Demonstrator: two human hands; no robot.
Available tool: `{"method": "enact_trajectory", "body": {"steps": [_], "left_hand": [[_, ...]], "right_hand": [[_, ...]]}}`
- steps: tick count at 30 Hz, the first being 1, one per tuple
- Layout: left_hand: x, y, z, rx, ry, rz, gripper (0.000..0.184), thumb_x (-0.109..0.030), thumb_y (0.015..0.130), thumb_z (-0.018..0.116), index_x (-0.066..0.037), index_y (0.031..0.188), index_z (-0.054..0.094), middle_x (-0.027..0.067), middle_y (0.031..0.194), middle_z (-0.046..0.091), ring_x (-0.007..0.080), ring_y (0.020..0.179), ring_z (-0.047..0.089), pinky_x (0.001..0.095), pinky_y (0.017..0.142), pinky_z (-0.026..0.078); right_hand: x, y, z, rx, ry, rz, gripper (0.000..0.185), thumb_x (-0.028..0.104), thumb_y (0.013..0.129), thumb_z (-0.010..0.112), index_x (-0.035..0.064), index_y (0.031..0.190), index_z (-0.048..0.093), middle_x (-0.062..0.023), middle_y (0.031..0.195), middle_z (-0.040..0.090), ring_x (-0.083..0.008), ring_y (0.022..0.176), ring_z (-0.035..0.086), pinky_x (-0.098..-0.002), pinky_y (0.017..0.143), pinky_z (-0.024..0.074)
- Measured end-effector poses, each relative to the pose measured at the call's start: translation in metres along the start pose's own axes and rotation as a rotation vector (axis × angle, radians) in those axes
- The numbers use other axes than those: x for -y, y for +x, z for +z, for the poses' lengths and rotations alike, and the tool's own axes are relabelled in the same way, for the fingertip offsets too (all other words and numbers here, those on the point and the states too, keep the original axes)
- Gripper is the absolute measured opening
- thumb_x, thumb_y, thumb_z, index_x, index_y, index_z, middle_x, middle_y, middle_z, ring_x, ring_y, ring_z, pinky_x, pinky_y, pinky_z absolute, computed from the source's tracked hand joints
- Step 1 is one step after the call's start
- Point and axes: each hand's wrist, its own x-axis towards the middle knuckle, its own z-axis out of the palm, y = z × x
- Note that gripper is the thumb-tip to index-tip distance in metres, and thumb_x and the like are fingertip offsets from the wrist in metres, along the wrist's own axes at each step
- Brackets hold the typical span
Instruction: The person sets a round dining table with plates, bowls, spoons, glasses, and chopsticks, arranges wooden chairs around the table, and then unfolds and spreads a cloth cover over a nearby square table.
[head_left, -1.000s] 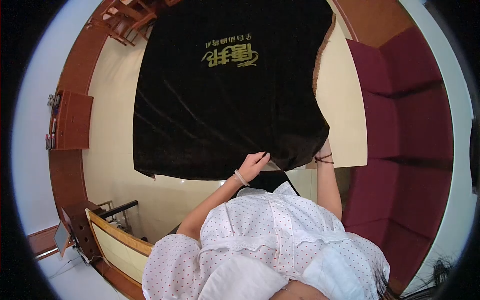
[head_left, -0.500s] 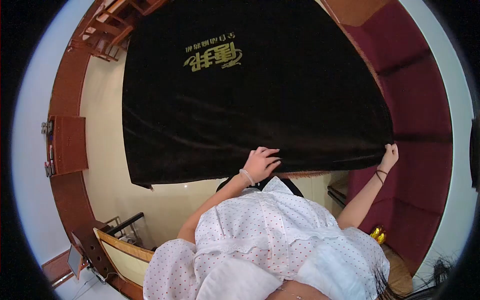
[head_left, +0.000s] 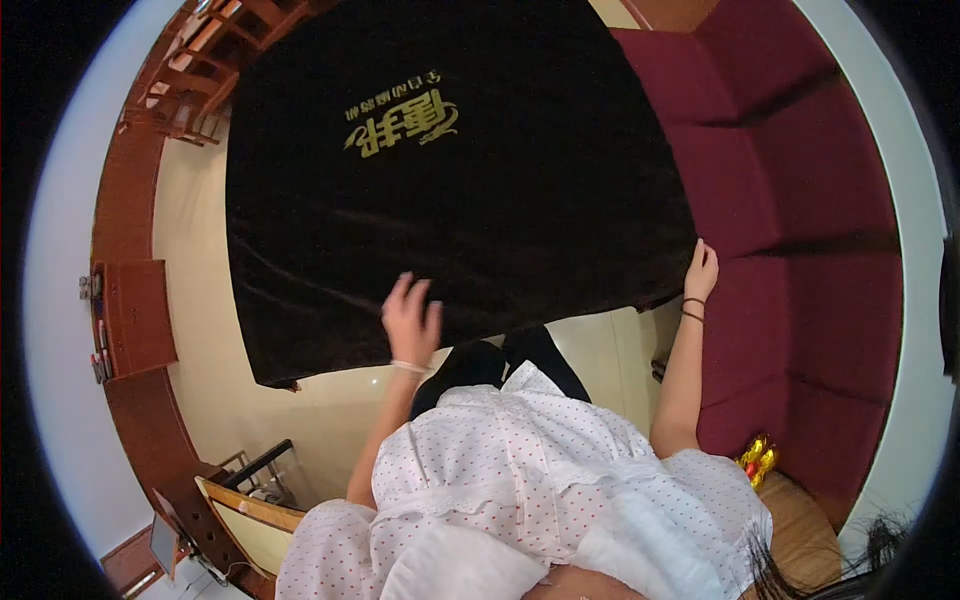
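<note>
A large black velvety cloth cover point(head_left: 480, 220) is spread out in front of me. Gold lettering point(head_left: 405, 125) is printed on its far half and appears upside down from here. My left hand point(head_left: 410, 320), slightly blurred, is over the near part of the cover with its fingers apart, holding nothing. At the cover's right edge, my right hand point(head_left: 703, 272) has its fingers closed on the fabric near the corner. The near edge hangs unevenly, and soft creases run across the left side. Whatever lies beneath the cover is hidden.
A maroon sofa point(head_left: 790, 190) runs along the right wall. On the left are a brown wooden cabinet point(head_left: 140, 318), a chair point(head_left: 240, 525) and a black-barred metal frame point(head_left: 260, 465). Wooden chairs point(head_left: 200, 80) stand at the far left. A shiny gold object point(head_left: 758, 460) lies beside the sofa.
The cover's right edge has moved left with my right hand, exposing more of the sofa. My left hand has shifted left, and its fingers have spread upward. The camera view has shifted slightly.
</note>
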Motion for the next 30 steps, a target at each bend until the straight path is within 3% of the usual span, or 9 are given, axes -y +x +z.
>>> {"method": "enact_trajectory", "body": {"steps": [5, 11, 18, 21, 23, 24, 26, 27, 30], "left_hand": [[0.099, -0.040, -0.038, -0.140, 0.286, -0.366, 0.043, -0.020, 0.077, 0.055, -0.006, 0.116, 0.044, 0.0175, 0.123, 0.037, 0.0333, 0.111, 0.036, 0.0395, 0.092, 0.029], [0.157, -0.087, -0.074, -0.131, 0.478, -0.634, 0.051, -0.026, 0.077, 0.055, -0.005, 0.121, 0.038, 0.0227, 0.126, 0.032, 0.0369, 0.111, 0.035, 0.0410, 0.092, 0.030], [0.228, -0.153, -0.096, -0.214, 0.389, -1.028, 0.068, -0.042, 0.076, 0.053, -0.002, 0.126, 0.028, 0.0277, 0.125, 0.031, 0.0399, 0.116, 0.029, 0.0418, 0.096, 0.026], [0.237, -0.147, -0.098, -0.431, -0.041, -1.293, 0.078, -0.052, 0.072, 0.055, -0.003, 0.126, 0.027, 0.0255, 0.124, 0.034, 0.0370, 0.116, 0.031, 0.0435, 0.095, 0.027], [0.246, -0.135, -0.110, -0.676, -0.769, -1.721, 0.088, -0.061, 0.067, 0.055, -0.004, 0.127, 0.026, 0.0215, 0.125, 0.035, 0.0317, 0.114, 0.036, 0.0449, 0.092, 0.029], [0.255, -0.131, -0.114, -0.690, -0.781, -1.728, 0.088, -0.061, 0.067, 0.055, -0.004, 0.127, 0.026, 0.0215, 0.125, 0.035, 0.0317, 0.114, 0.036, 0.0449, 0.092, 0.029], [0.267, -0.122, -0.125, -0.855, -1.014, -1.657, 0.089, -0.069, 0.065, 0.048, -0.005, 0.125, 0.031, 0.0151, 0.119, 0.043, 0.0268, 0.105, 0.044, 0.0467, 0.088, 0.032], [0.286, -0.135, -0.127, -0.856, -1.023, -1.657, 0.089, -0.069, 0.065, 0.048, -0.005, 0.125, 0.031, 0.0151, 0.119, 0.043, 0.0268, 0.105, 0.044, 0.0467, 0.088, 0.032], [0.361, -0.156, -0.122, -0.912, -1.611, -1.277, 0.084, -0.076, 0.064, 0.036, -0.009, 0.113, 0.045, 0.0077, 0.107, 0.050, 0.0230, 0.101, 0.045, 0.0479, 0.083, 0.035]], "right_hand": [[0.003, 0.009, 0.003, -0.089, -0.287, -0.200, 0.030, 0.025, 0.084, 0.045, -0.0013, 0.068, 0.048, -0.0171, 0.075, 0.050, -0.0341, 0.075, 0.047, -0.0415, 0.068, 0.0366], [0.009, 0.011, -0.004, -0.067, -0.422, -0.195, 0.032, 0.025, 0.084, 0.044, -0.0034, 0.071, 0.051, -0.0214, 0.074, 0.052, -0.0382, 0.072, 0.049, -0.0443, 0.064, 0.0379], [0.008, 0.014, -0.013, -0.058, -0.586, -0.184, 0.035, 0.028, 0.084, 0.044, -0.0033, 0.074, 0.055, -0.0214, 0.077, 0.054, -0.0367, 0.071, 0.051, -0.0437, 0.065, 0.0414], [0.004, 0.011, -0.024, -0.108, -0.808, -0.146, 0.029, 0.028, 0.082, 0.048, 0.0003, 0.080, 0.054, -0.0176, 0.088, 0.054, -0.0328, 0.079, 0.052, -0.0418, 0.066, 0.0428], [0.015, -0.003, -0.024, -0.206, -0.766, -0.124, 0.025, 0.025, 0.080, 0.052, 0.0020, 0.089, 0.053, -0.0157, 0.099, 0.051, -0.0301, 0.091, 0.049, -0.0402, 0.073, 0.0420], [0.034, -0.016, -0.018, -0.209, -0.761, -0.142, 0.025, 0.025, 0.080, 0.052, 0.0020, 0.089, 0.053, -0.0157, 0.099, 0.051, -0.0301, 0.091, 0.049, -0.0402, 0.073, 0.0420], [0.088, -0.039, -0.008, -0.333, -0.598, -0.522, 0.031, 0.025, 0.079, 0.054, -0.0012, 0.095, 0.052, -0.0182, 0.099, 0.052, -0.0326, 0.095, 0.048, -0.0406, 0.081, 0.0396], [0.112, -0.074, 0.007, -0.241, -0.491, -0.587, 0.032, 0.025, 0.080, 0.052, -0.0028, 0.096, 0.051, -0.0194, 0.103, 0.050, -0.0334, 0.098, 0.046, -0.0406, 0.085, 0.0367], [0.224, -0.177, 0.068, 0.143, -0.248, -0.709, 0.039, 0.028, 0.083, 0.047, -0.0031, 0.107, 0.047, -0.0201, 0.118, 0.041, -0.0348, 0.111, 0.037, -0.0443, 0.093, 0.0282]]}}
